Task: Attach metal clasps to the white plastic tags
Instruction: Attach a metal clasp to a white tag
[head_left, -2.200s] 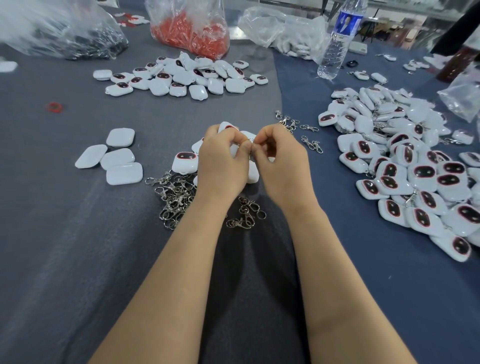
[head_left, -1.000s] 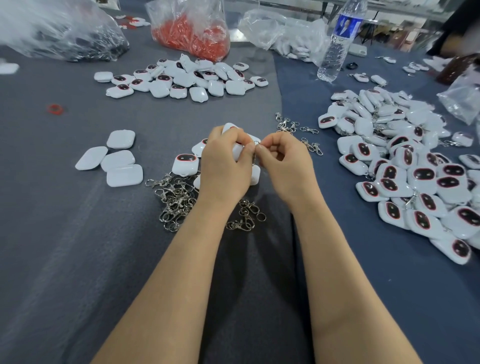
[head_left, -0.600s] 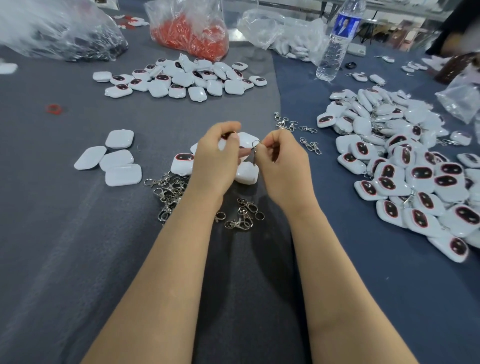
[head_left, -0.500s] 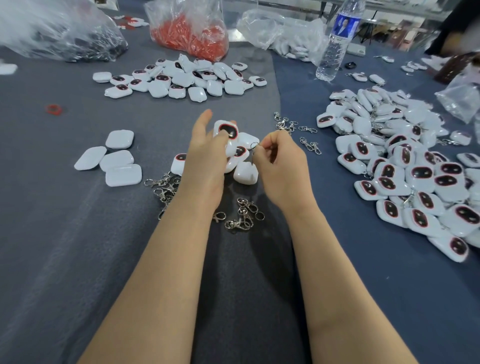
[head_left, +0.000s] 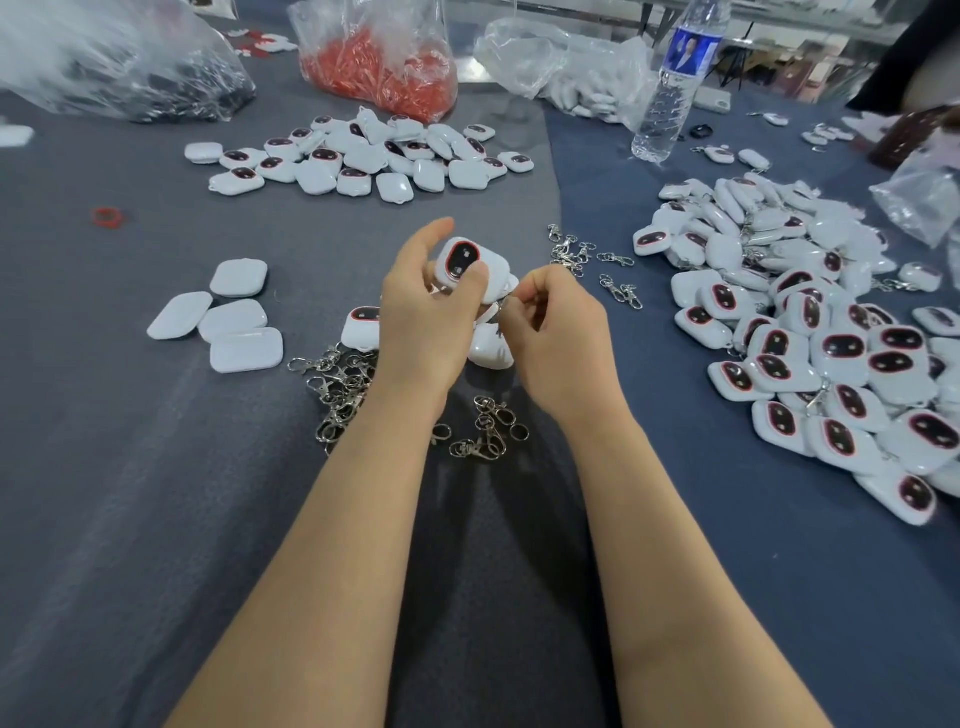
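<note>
Curled fingers (head_left: 530, 297) of the right hand (head_left: 561, 343) hide most of the clasp (head_left: 498, 314).

I see glossy white plastic on the tags (head_left: 841, 358), smooth with dark shiny ovals; the clasps (head_left: 340, 387) are bright polished metal. My worktop (head_left: 130, 493) wears matt grey cloth. The bags (head_left: 566, 67) are thin crinkled clear plastic.

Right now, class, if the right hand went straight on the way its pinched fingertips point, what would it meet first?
Probably the white tag gripped in the left hand: the right hand, pinching a metal clasp, points left at its lower edge, though depth is unclear.
</note>
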